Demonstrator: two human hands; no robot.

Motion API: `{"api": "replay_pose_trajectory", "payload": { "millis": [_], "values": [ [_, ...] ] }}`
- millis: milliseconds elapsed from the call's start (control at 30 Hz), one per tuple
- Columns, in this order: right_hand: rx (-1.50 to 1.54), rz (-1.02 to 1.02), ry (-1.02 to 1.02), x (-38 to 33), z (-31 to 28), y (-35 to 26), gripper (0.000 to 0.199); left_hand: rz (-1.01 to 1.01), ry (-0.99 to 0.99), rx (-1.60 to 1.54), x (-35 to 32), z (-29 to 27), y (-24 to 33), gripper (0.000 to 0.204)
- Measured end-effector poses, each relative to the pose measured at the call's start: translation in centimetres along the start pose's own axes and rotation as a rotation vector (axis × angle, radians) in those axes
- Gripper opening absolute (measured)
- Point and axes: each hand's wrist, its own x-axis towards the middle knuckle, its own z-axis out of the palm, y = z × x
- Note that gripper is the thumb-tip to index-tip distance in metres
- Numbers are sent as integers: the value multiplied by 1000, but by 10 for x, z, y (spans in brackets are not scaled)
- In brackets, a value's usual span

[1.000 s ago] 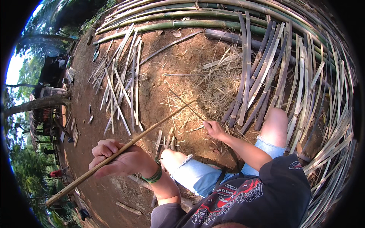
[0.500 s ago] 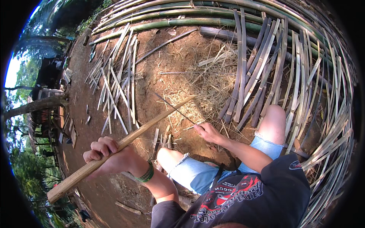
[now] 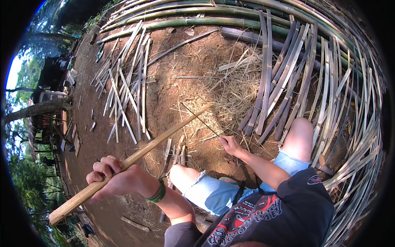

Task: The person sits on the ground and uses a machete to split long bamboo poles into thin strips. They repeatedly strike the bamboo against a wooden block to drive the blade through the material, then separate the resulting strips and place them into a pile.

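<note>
My left hand [image 3: 127, 178], a green band on its wrist, is wrapped around a long wooden stick [image 3: 158, 139]. The stick slants from a thick end at the lower left to a thin tip over the shavings in the middle. A long, thin, dark blade [image 3: 207, 125], likely a knife seen nearly edge-on, extends from my right hand [image 3: 230, 145], whose fingers close around its handle. The blade crosses the stick near its thin end; whether they touch I cannot tell. Most of the handle is hidden in my fist.
Pale shavings [image 3: 236, 96] cover the dirt ahead. Split bamboo strips [image 3: 288, 70] lie in rows at the right, with more strips [image 3: 123, 88] at the left. Green bamboo poles [image 3: 177, 24] stretch across the back. Short wood pieces [image 3: 177, 152] lie beside my knee.
My right hand and the blade have shifted slightly to the right, toward the stick's thin tip. My left hand keeps its hold, with the stick at nearly the same slant.
</note>
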Motion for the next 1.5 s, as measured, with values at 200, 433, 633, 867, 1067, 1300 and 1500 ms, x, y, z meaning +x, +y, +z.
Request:
{"api": "replay_pose_trajectory", "payload": {
  "millis": [200,433,633,867,1067,1300,1500],
  "values": [
    [-47,774,7,26,-33,32,82,-30,-68,-25,-1,3,-1,68],
    [61,716,68,14,-23,35,76,-67,-134,-175,8,-3,-8,69],
    [-277,615,69,22,-51,10,82,-33,-233,-84,28,-8,-18,60],
    [-165,188,58,-31,-36,-102,66,-339,-454,-468,-1,-38,9,71],
    [111,-218,-145,-55,-28,-202,51,-237,-564,-522,-17,-51,14,71],
    [53,238,70,-27,-21,-47,71,-243,-537,-508,-20,-44,18,71],
    [80,262,-9,-23,-26,-76,71,-222,-549,-491,-35,-45,19,70]
  ]
}}
